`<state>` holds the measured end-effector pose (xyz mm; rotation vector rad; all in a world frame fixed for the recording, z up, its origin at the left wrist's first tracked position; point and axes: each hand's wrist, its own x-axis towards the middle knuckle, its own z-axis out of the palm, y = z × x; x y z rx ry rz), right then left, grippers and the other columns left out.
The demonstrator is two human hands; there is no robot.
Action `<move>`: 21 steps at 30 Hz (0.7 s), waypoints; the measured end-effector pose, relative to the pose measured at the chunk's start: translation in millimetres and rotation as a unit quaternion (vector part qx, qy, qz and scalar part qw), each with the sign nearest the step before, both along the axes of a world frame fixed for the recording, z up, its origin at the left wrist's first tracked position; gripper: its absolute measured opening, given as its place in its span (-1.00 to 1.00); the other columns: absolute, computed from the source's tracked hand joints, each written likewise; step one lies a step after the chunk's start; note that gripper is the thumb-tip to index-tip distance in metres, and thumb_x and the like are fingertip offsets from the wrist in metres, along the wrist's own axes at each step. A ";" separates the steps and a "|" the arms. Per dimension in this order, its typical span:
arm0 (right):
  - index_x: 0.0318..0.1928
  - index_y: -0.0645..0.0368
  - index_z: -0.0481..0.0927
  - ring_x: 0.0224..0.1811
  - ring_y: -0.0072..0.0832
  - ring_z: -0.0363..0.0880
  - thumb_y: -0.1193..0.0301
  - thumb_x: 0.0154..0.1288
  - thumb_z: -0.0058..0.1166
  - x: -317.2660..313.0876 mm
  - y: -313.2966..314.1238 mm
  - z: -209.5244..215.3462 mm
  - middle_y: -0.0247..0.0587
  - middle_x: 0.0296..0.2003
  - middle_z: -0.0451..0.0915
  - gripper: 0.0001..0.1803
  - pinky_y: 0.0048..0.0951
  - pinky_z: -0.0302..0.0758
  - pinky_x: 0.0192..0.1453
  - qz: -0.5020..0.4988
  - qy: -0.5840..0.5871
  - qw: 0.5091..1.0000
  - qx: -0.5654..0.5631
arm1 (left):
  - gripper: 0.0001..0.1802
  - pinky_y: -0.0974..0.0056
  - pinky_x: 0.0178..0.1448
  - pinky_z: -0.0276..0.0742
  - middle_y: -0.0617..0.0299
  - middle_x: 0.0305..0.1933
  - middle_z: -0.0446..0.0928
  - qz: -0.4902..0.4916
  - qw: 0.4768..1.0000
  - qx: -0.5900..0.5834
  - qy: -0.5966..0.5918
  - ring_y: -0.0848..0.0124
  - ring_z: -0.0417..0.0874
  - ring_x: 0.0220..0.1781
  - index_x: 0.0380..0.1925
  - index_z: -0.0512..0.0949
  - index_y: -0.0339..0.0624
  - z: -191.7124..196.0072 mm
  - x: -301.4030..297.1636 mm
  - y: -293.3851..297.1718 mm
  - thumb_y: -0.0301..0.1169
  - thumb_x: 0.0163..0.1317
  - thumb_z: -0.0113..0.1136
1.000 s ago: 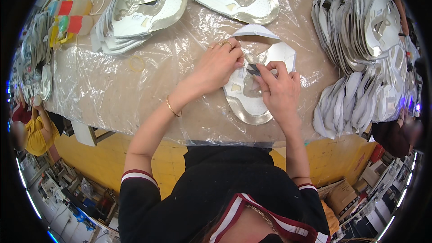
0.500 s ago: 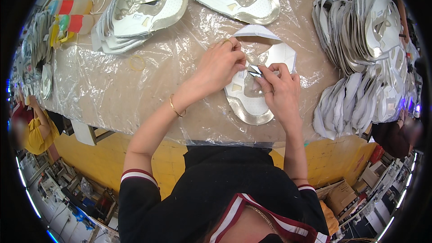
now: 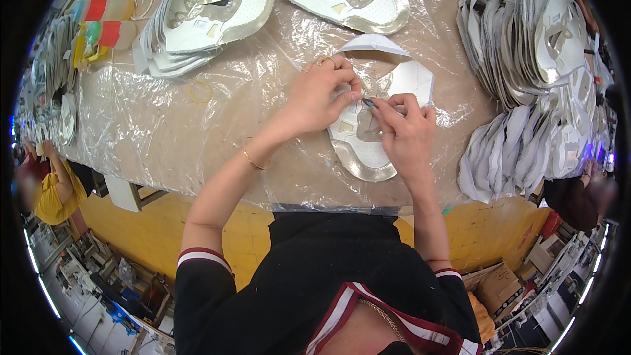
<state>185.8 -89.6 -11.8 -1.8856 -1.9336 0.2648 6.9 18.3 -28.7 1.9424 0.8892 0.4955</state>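
Observation:
A white shoe upper with gold trim lies flat on the plastic-covered table before me. My left hand rests over its left side, thumb and forefinger pinched near the inner edge; whatever sits between those fingertips is too small to make out. From the right, my right hand grips small thread snips, their dark tips close to the left fingertips, above the upper's central opening. Most of the snips is hidden by the fingers.
At the upper left is a stack of uppers; another upper lies beyond my work. Piled uppers crowd the right side. Bottles with red labels and a rubber band are on the left. Other people work at both sides.
The snips' blades, spread and bright before, now look closer together and turned. My left thumb and forefinger have shifted slightly; the upper stays in place.

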 end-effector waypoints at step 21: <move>0.00 0.02 0.70 -0.30 -0.45 0.45 0.31 0.29 0.21 0.6 -13.0 10.2 -0.39 -0.21 0.54 -0.72 -0.33 0.21 -0.11 -0.006 0.020 0.999 -0.035 | -0.90 0.10 0.20 0.26 0.16 -0.11 0.43 0.016 0.995 0.075 0.061 0.15 0.45 -0.02 -0.41 0.61 -0.18 -3.3 5.8 -18.4 -0.41 0.15 0.34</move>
